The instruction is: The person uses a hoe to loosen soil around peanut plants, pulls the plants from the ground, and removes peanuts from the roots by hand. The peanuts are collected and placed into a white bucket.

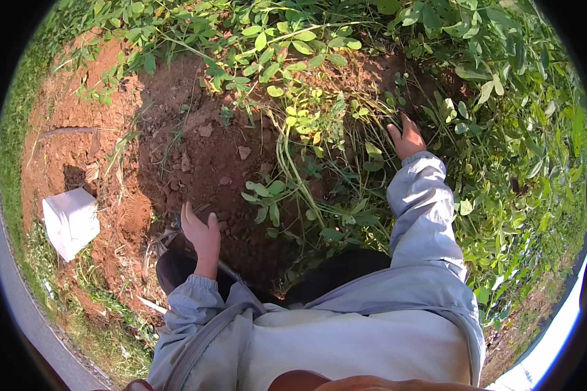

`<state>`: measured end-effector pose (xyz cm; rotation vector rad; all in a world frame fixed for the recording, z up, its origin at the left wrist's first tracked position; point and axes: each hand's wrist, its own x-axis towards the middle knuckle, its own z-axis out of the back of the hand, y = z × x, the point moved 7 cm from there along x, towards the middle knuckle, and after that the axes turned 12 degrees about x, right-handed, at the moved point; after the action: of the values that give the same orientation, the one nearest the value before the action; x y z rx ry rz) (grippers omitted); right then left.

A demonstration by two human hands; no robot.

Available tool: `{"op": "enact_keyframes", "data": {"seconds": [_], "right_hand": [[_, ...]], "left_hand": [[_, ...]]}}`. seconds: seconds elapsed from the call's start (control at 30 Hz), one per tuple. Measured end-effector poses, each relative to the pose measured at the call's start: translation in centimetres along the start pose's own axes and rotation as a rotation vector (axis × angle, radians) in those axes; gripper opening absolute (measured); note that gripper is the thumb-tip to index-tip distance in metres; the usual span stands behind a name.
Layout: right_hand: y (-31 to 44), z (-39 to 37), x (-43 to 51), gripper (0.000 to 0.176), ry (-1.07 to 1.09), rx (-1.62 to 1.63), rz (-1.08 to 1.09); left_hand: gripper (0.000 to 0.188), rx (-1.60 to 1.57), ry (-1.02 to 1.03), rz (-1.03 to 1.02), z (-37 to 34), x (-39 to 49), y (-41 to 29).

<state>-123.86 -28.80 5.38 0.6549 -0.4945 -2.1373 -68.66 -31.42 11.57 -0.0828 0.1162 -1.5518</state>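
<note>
My left hand [203, 239] hovers over bare reddish-brown soil [200, 161] with nothing in it, thumb and fingers apart. My right hand [410, 138] reaches forward into low green plants that look like peanut plants [318, 117]. Its fingertips are among thin stems, and whether they grip any is hidden by leaves and shade. Long pale-green stems [293, 166] bend over the soil between my two hands. Yellowing leaves show close to the left of my right hand.
A white angular container [71, 222] stands on the soil at the left. A brown curved stick-like piece [71, 131] lies beyond it. Dense foliage [528, 161] fills the right side. Clods [244, 152] dot the soil. A grey paved strip [17, 278] runs along the left rim.
</note>
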Motion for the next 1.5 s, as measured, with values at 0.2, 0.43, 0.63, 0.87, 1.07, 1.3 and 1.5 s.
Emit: {"op": "enact_keyframes", "data": {"seconds": [0.2, 0.43, 0.63, 0.87, 1.07, 1.3, 1.5], "right_hand": [[-0.9, -1.0, 0.6, 0.062, -0.02, -0.053, 0.044], [-1.2, -1.3, 0.6, 0.063, 0.022, -0.017, 0.099], [-1.3, -1.5, 0.7, 0.061, 0.03, 0.006, 0.138], [-0.5, -2.5, 0.7, 0.068, 0.04, 0.04, 0.174], [-2.7, -3.7, 1.6, 0.068, -0.017, -0.072, 0.202], [5.2, 0.1, -0.1, 0.067, -0.024, -0.385, 0.288], [28.8, -3.5, -12.6, 0.073, 0.848, 0.432, 0.556]], "left_hand": [[0.055, -0.049, 0.287, 0.777, -5.0, -8.9, 13.0], [0.04, 0.233, 0.387, 0.879, -3.5, -8.9, 8.1], [0.025, -0.636, 0.262, 1.005, -4.1, -6.8, 3.4], [0.01, -0.872, 0.313, 0.815, 7.6, 4.4, 1.5], [0.016, -0.825, 0.219, 0.675, 17.1, 13.3, 2.5], [0.036, -1.16, 0.472, 0.425, 11.7, 13.2, -1.5], [0.046, -1.434, 0.642, 0.33, 5.4, 9.9, -4.5]]}}
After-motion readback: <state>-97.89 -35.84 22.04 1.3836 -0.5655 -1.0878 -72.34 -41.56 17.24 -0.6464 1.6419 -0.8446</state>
